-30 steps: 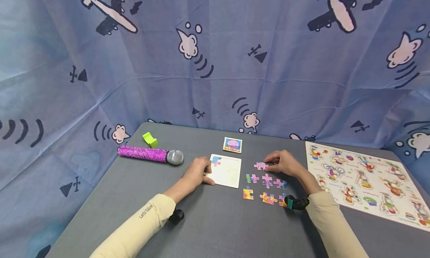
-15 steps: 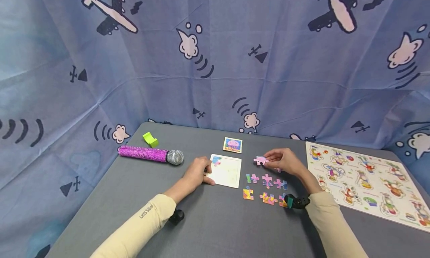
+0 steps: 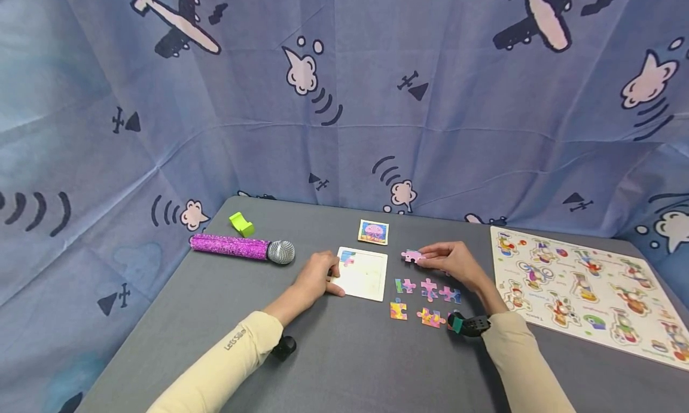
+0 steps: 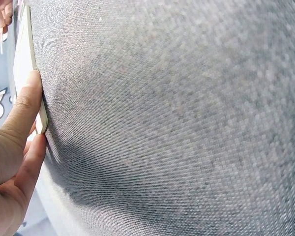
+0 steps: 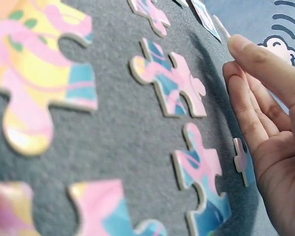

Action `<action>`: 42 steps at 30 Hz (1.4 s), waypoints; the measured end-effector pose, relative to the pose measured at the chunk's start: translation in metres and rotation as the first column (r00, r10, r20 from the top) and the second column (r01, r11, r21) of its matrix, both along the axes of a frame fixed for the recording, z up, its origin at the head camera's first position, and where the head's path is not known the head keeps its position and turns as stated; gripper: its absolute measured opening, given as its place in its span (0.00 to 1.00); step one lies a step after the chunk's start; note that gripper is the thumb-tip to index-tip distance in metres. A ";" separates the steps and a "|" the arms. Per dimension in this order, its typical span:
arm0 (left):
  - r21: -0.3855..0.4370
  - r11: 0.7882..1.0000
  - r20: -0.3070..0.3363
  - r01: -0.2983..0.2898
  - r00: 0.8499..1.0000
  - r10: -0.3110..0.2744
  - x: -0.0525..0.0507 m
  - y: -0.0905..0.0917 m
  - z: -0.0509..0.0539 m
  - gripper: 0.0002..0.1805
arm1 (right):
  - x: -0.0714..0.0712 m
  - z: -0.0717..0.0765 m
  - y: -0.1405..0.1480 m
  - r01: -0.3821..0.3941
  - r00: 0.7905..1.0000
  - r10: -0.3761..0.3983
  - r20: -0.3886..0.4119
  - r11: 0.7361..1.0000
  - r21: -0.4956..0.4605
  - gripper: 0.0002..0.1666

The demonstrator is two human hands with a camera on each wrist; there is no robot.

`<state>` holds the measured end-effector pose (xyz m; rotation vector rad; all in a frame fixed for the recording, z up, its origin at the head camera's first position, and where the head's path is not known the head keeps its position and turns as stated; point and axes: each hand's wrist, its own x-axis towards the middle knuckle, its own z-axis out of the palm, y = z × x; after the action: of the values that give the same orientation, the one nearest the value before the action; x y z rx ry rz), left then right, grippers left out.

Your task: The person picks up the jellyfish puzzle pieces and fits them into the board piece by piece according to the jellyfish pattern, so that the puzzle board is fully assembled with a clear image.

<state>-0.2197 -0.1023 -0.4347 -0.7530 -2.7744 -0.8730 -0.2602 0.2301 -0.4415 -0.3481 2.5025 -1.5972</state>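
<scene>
A white puzzle tray (image 3: 366, 281) lies on the grey table, with a blue-and-pink puzzle piece (image 3: 347, 257) in its far left corner. My left hand (image 3: 314, 277) holds the tray at its near left corner, thumb and fingers on two edges. To the right, my right hand (image 3: 453, 261) pinches a pink puzzle piece (image 3: 411, 256) by its right side, raised above the table; only its thin edge shows in the right wrist view. Several loose puzzle pieces (image 3: 429, 288) lie in rows below this hand. One small piece (image 5: 242, 160) is partly hidden behind the hand.
A jellyfish picture card (image 3: 373, 232) lies behind the tray. At left are a purple glitter microphone (image 3: 231, 245) and a green block (image 3: 241, 224). A large picture board (image 3: 587, 293) covers the right side. A patterned curtain (image 3: 344, 102) hangs behind the table.
My right hand has lifted the pink puzzle piece from the table and carried it slightly left toward the tray. The left hand and tray stay in place.
</scene>
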 end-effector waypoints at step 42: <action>-0.033 0.999 0.029 -0.037 0.999 0.038 0.001 0.003 0.002 0.23 | -0.002 -0.001 -0.053 -0.033 0.999 0.033 0.013 0.997 -0.065 0.21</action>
<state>-0.2187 -0.0992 -0.4329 -0.6957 -2.8253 -0.8411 -0.2622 0.1774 -0.4422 -0.3827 2.4256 -1.6654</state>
